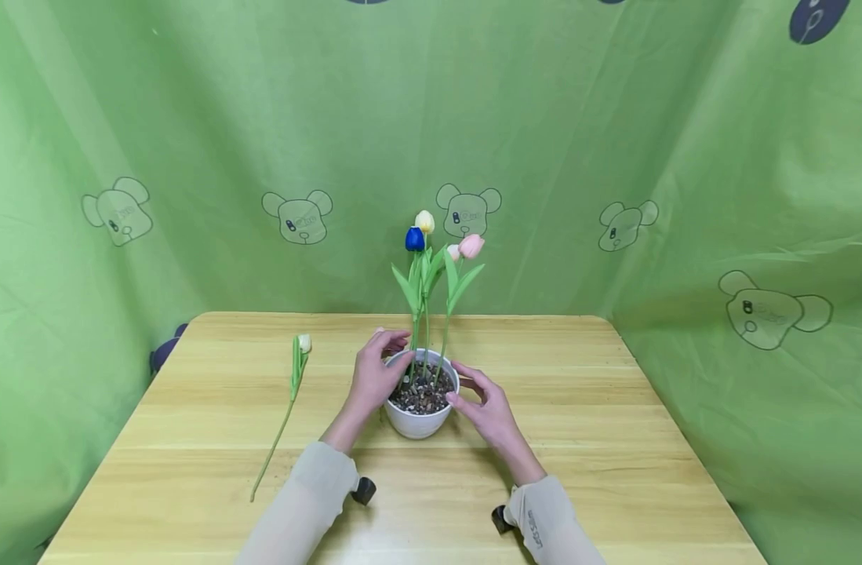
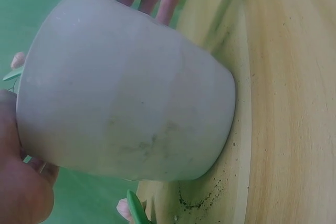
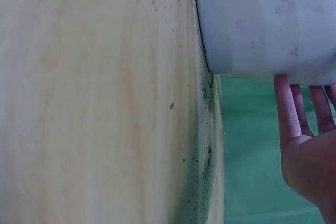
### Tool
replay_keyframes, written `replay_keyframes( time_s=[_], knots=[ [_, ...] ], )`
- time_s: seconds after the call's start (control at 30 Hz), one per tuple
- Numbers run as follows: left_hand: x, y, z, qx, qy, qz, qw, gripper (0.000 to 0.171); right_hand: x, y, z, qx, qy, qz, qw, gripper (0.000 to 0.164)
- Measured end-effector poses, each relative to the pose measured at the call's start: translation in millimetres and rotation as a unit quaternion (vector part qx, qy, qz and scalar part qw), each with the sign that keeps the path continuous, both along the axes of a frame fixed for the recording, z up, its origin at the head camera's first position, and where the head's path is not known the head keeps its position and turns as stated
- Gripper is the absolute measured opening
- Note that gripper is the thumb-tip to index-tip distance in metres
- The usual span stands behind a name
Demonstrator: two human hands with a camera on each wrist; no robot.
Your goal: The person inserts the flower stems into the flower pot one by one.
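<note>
A white flower pot (image 1: 418, 425) stands on the table, filled with dark pebbly soil (image 1: 422, 396). Several tulips rise from it: a blue tulip (image 1: 414, 238), a cream tulip (image 1: 424, 221), a pink tulip (image 1: 471, 246) and a paler bud (image 1: 454, 252) behind it. My left hand (image 1: 374, 375) grips the pot at its left rim, thumb over the edge near the stems and fingers round the far side. Against the right side of the pot rests my right hand (image 1: 489, 406); in the right wrist view its fingers (image 3: 286, 108) are nearly straight and touch the wall.
A single white tulip (image 1: 304, 343) with a long stem lies on the wooden table (image 1: 614, 471), left of the pot. Dark soil crumbs (image 2: 202, 200) are scattered by the pot's base. A green curtain (image 1: 543, 118) with bear outlines encloses the table's back and sides.
</note>
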State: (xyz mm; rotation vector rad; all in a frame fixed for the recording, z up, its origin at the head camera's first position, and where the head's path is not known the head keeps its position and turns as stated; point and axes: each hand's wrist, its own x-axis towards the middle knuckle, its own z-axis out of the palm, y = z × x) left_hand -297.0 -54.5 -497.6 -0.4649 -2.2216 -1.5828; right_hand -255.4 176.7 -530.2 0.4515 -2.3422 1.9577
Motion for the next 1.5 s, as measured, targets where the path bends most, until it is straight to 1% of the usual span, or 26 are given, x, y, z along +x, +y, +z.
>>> replay_keyframes(
  time_s=[0.17,0.3,0.4,0.53,0.63,0.73,0.83,0.97,1.07,1.13,1.27,1.33,1.5],
  knots=[
    [4.8,-5.6,3.5,0.002,-0.016,-0.001,0.9999,0.036,-0.3,-0.3,-2.2,-0.002,0.004,-0.002,1.000,0.058],
    [12.6,-17.6,5.3,0.007,-0.034,0.006,0.9994,0.036,-0.3,-0.2,-3.7,-0.002,-0.001,-0.003,1.000,0.058],
    [18.9,-34.5,3.9,-0.005,-0.042,0.022,0.9989,0.039,-0.2,-0.3,-3.1,-0.002,-0.004,-0.007,1.000,0.058],
    [29.5,-66.9,0.9,-0.028,-0.052,0.053,0.9968,0.041,-1.0,-0.8,-1.0,-0.001,-0.002,-0.008,1.000,0.059],
    [39.0,-93.8,-4.6,-0.040,-0.065,0.071,0.9946,0.041,-2.3,-0.7,-0.7,-0.002,-0.001,-0.005,1.000,0.059],
    [50.0,-119.5,-13.9,-0.058,-0.087,0.084,0.9910,0.043,-3.5,-0.2,-1.6,-0.008,0.004,-0.002,1.000,0.059],
    [61.9,-141.9,-25.1,-0.073,-0.119,0.100,0.9852,0.045,-3.9,0.3,-2.5,-0.011,0.010,-0.001,1.000,0.059],
    [76.7,-163.8,-37.5,-0.087,-0.159,0.119,0.9761,0.046,-4.0,0.1,-3.2,-0.009,0.010,0.002,1.000,0.059],
    [85.4,-173.4,-43.1,-0.099,-0.185,0.125,0.9697,0.048,-3.5,-0.1,-2.7,-0.008,0.005,0.003,1.000,0.059],
    [89.2,-177.4,-45.7,-0.108,-0.203,0.125,0.9651,0.051,-3.2,-0.3,-2.2,-0.008,0.004,0.003,1.000,0.059],
    [91.6,-181.4,-48.8,-0.115,-0.228,0.123,0.9590,0.054,-3.2,-0.4,-1.6,-0.005,0.005,0.000,1.000,0.058],
    [90.9,-181.7,-50.1,-0.113,-0.233,0.121,0.9582,0.056,-3.2,-0.3,-1.4,-0.001,0.005,-0.001,1.000,0.058],
    [87.5,-179.9,-53.1,-0.109,-0.241,0.105,0.9587,0.062,-3.6,-0.1,-1.6,0.002,0.006,0.000,1.000,0.059]
  ],
)
